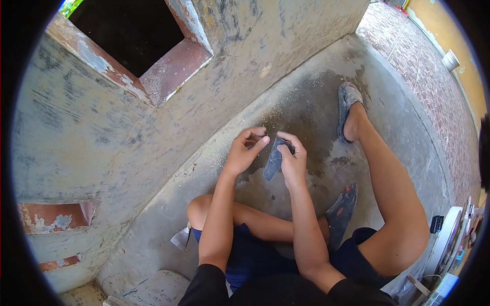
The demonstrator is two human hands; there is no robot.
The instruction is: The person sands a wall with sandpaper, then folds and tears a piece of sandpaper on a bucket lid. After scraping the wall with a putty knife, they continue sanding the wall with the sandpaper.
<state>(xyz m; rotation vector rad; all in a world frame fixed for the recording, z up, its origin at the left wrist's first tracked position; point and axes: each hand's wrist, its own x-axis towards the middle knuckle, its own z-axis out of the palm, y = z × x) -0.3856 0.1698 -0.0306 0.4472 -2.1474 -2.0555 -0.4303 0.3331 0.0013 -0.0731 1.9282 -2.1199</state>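
Observation:
My right hand [293,160] is closed on a dark grey flat strip [273,165], with the thumb and fingers around its upper end; the strip hangs at a slant over the floor. To its left, my left hand [247,150] is raised with curled fingers and the thumb apart from them, and nothing shows in it. A small gap separates the two hands. Beneath them, the grey concrete floor [258,191] has damp dark patches and pale crumbs near the wall.
A scuffed wall [168,132] with a dark opening runs along the left. A metal scraper [181,237] lies beside my knee. Sandals [341,211] are on my feet. Various items, including a small black object [436,224], stand at the lower right.

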